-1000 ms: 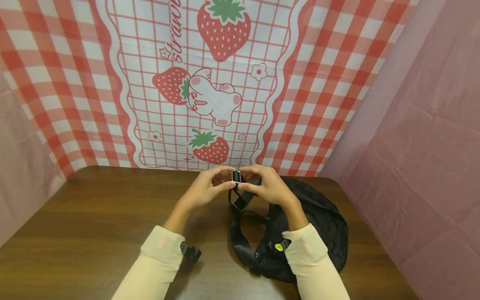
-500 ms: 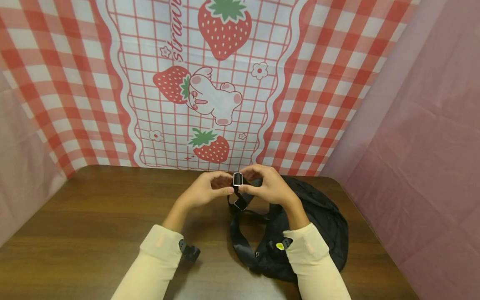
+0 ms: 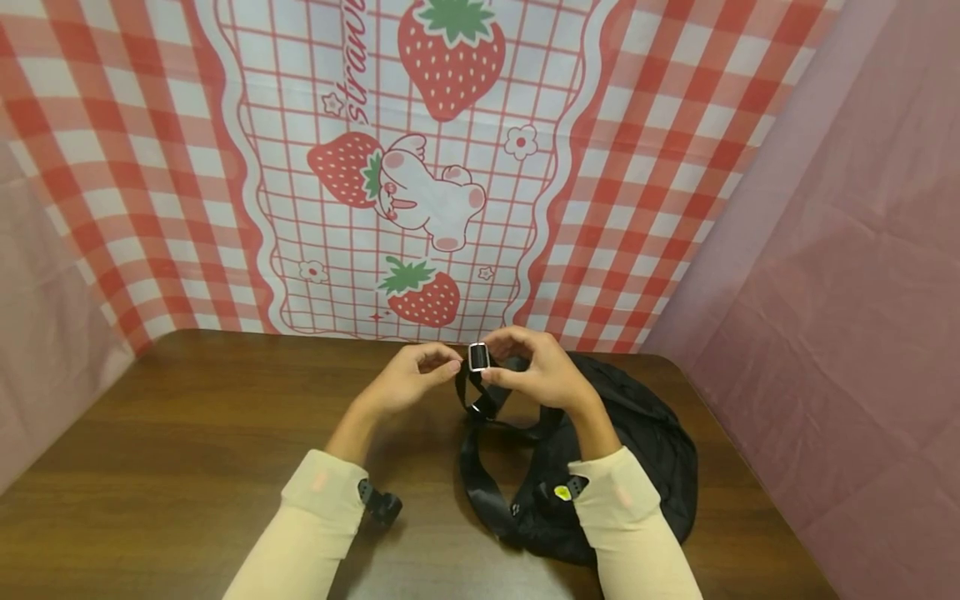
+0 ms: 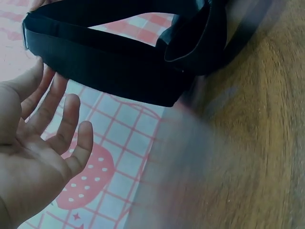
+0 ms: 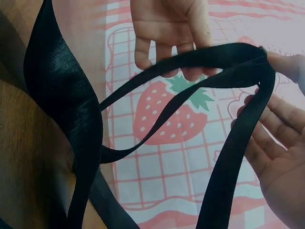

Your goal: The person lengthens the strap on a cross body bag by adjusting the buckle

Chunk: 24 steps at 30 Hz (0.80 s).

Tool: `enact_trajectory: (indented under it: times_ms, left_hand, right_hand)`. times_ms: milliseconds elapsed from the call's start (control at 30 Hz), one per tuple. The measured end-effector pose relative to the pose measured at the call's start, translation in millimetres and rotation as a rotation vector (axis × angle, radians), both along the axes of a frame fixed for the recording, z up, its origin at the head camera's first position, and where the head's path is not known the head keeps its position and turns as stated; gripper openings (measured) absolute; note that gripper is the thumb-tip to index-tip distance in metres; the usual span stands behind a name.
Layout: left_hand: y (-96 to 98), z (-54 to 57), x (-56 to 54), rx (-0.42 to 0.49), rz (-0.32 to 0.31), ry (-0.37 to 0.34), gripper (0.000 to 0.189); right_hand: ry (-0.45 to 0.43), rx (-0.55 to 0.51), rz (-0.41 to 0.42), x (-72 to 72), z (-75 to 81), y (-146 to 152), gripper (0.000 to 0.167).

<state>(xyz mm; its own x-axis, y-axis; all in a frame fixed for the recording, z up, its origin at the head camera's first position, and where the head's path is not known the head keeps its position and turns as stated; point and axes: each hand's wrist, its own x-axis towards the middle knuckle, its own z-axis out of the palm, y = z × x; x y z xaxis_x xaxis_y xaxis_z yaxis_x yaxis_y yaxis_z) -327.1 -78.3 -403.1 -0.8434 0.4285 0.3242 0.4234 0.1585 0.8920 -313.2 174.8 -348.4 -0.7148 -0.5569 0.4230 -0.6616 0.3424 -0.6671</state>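
A silver-rimmed slide buckle (image 3: 478,357) on a black strap is held up above the far side of the table. My right hand (image 3: 543,371) grips it from the right, thumb below and fingers above. From the left, my left hand (image 3: 412,375) pinches the strap beside the buckle between thumb and fingers. In the left wrist view the strap (image 4: 105,62) runs in a flat loop past those fingertips. The right wrist view has the strap (image 5: 233,143) hanging down from the buckle end. The strap leads to a black backpack (image 3: 637,450) lying under my right forearm.
A brown wooden table (image 3: 187,467) carries the backpack. Another wide shoulder strap (image 3: 480,483) curves over the tabletop, and a second metal slider (image 3: 477,408) hangs below my hands. A strawberry-print cloth (image 3: 420,208) stands behind, with a pink curtain (image 3: 840,292) at the right.
My left fingers have come off the buckle's left edge onto the strap beside it. The buckle, in my right hand, has shifted slightly right, and the strap loop below has opened wider.
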Motion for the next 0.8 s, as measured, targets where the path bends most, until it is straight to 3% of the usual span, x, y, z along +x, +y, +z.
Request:
enact_trajectory:
  times_ms: [133,333,433,667,800]
  left_hand:
    - [-0.3,1.1,1.3,0.015,0.022,-0.049,0.023]
    - [0.5,2.7,2.4,0.045,-0.008,-0.117,0.023]
    - [2.9,2.5,2.8,0.054,-0.031,-0.122,0.021]
    - [0.1,2.9,6.7,0.077,-0.009,-0.121,0.02]
    - [2.4,3.6,3.6,0.078,-0.023,-0.113,0.02]
  right_hand:
    - [-0.003,-0.005,0.008,-0.7,-0.3,0.3,0.039]
    - [-0.002,0.015,0.011,-2.6,-1.5,-0.3,0.04]
    - [0.0,0.018,0.014,-2.3,-1.7,-1.5,0.038]
    - [0.022,0.023,0.04,-3.5,-3.5,-5.4,0.038]
    - [0.038,0.014,0.042,-2.9,-1.6,-1.3,0.036]
